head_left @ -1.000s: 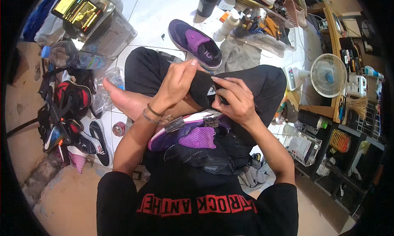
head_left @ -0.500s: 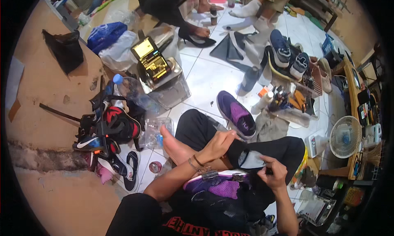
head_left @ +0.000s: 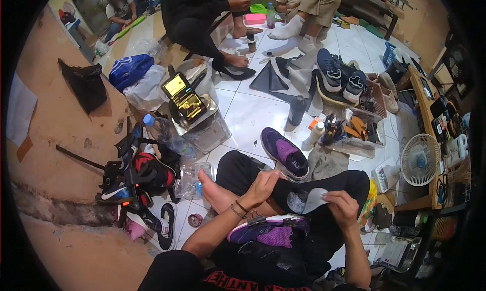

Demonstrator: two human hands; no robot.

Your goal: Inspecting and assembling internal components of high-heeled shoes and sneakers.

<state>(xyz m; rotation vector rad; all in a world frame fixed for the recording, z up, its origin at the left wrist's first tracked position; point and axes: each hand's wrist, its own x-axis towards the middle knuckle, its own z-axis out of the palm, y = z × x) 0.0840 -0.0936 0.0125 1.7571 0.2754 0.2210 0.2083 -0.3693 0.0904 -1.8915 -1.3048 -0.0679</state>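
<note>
My left hand (head_left: 262, 188) is closed, its fingertips together above my folded leg; whatever they grip is too small to make out. Between finger and thumb, my right hand (head_left: 343, 208) pinches the edge of a pale, rounded, thin sheet (head_left: 316, 200). Beside that sheet, a whitish, wrinkled patch (head_left: 295, 202) lies against my dark trouser leg. A purple shoe (head_left: 276, 235) rests on its side in my lap, with black clips (head_left: 257, 220) on its pale sole edge. Its matching purple sneaker (head_left: 285, 152) stands on the floor just beyond my leg.
A tool bin (head_left: 362, 145), white bottle (head_left: 316, 133) and grey cloth (head_left: 326, 163) lie ahead right. A phone (head_left: 185, 97) stands on a clear box at left, near strapped shoes (head_left: 152, 169). Two people sit beyond. A fan (head_left: 420, 159) stands at right.
My right hand has lifted the pale sheet's edge, so more of the sheet shows. My left hand has shifted slightly left and down. The whole view has tilted up a little.
</note>
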